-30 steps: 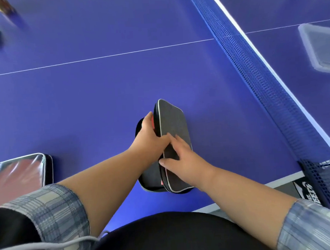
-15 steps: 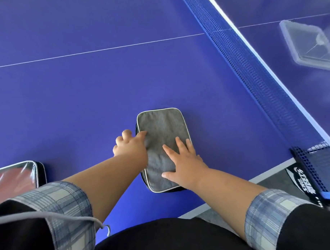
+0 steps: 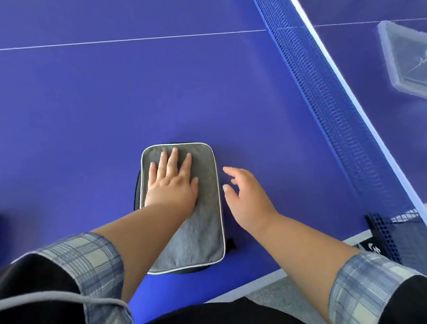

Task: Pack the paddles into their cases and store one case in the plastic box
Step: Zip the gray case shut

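Observation:
A grey paddle case (image 3: 200, 230) with pale piping lies flat and closed on the blue table tennis table, near its front edge. My left hand (image 3: 170, 181) rests palm down on the case's upper half, fingers spread. My right hand (image 3: 247, 197) hovers just right of the case, fingers loosely apart, holding nothing and not touching it. A clear plastic box (image 3: 407, 60) sits beyond the net at the upper right. No paddle shows; what is inside the case is hidden.
The blue net (image 3: 326, 92) with its white top band runs diagonally from the top centre to the post (image 3: 384, 236) at the lower right. The table's white front edge (image 3: 272, 278) lies close to my body.
The case lid went from standing half open to lying flat and closed. My left hand moved onto its top. My right hand lifted off it to the right. The second case left view.

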